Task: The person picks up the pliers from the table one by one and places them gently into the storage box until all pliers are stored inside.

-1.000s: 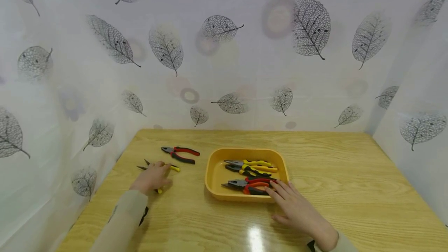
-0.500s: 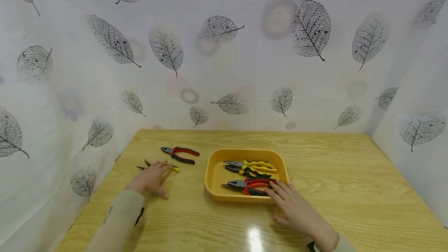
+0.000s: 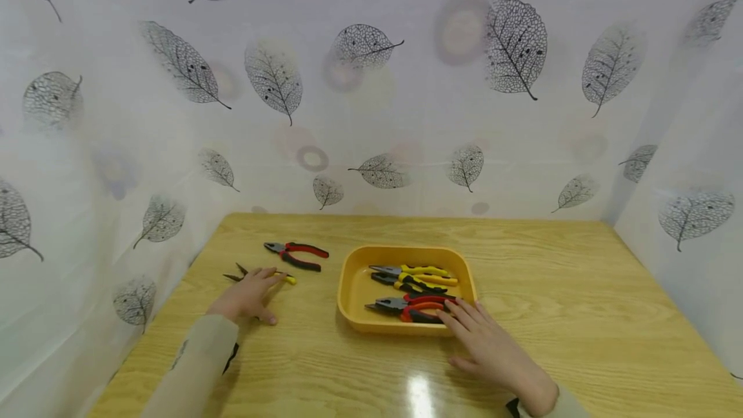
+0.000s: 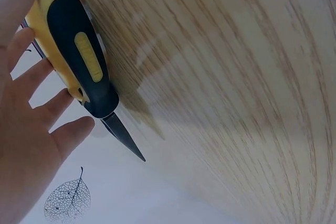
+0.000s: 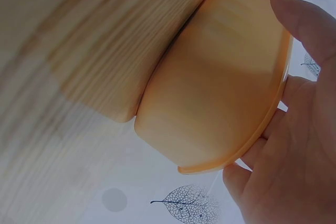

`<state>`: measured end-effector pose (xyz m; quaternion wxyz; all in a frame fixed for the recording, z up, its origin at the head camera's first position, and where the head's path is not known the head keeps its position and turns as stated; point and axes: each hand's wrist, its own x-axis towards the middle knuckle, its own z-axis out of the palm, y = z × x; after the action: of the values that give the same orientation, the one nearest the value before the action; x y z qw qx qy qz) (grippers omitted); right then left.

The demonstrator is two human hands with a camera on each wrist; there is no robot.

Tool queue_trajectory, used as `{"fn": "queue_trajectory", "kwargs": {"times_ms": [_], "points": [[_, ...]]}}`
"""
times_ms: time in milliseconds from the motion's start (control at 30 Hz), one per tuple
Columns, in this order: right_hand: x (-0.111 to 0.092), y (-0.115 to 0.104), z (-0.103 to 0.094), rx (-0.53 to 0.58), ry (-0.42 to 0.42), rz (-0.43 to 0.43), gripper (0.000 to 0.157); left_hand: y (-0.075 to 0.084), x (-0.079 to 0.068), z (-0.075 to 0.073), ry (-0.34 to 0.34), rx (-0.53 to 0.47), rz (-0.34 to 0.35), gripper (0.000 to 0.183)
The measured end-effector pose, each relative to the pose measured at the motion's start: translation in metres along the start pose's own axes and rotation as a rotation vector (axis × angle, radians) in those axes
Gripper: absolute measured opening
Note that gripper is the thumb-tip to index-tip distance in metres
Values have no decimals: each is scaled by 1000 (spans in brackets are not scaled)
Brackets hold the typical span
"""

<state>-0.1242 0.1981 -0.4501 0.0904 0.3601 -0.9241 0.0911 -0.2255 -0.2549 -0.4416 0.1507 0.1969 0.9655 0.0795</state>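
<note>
In the head view my left hand (image 3: 246, 295) lies over yellow-and-black pliers (image 3: 288, 280) on the table, their pointed tips showing past it to the left. The left wrist view has the fingers (image 4: 39, 80) fairly straight along one side of the handles (image 4: 79, 51), with the thumb apart. My right hand (image 3: 496, 353) rests on the near right rim of a yellow tray (image 3: 348, 316), fingertips reaching over it to the handles of red-and-black pliers (image 3: 391, 304). From the right wrist view, the thumb stays outside, off the tray wall (image 5: 210, 82).
Other pliers with red-and-black handles (image 3: 307, 249) lie spread on the table behind my left hand. Inside the tray are also several pliers with yellow-and-black handles (image 3: 426, 270). A leaf-patterned white sheet (image 3: 406, 115) hangs behind and beside the wooden table (image 3: 580, 302).
Since one second ago my left thumb has swung out and the left hand has spread, covering the nearer handle of the pliers. The right hand has stayed at the tray.
</note>
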Motion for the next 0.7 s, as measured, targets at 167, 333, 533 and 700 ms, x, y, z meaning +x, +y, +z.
{"fn": "queue_trajectory", "kwargs": {"times_ms": [167, 333, 533, 700], "points": [[0, 0, 1, -3, 1, 0, 74, 2, 0, 0, 6, 6, -17, 93], [0, 1, 1, -10, 3, -2, 74, 9, -3, -1, 11, -6, -46, 94], [1, 1, 2, -10, 0, 3, 74, 15, -3, -2, 9, 18, -108, 97], [0, 1, 2, -15, 4, 3, 73, 18, -1, 0, 12, 75, -122, 102]]}}
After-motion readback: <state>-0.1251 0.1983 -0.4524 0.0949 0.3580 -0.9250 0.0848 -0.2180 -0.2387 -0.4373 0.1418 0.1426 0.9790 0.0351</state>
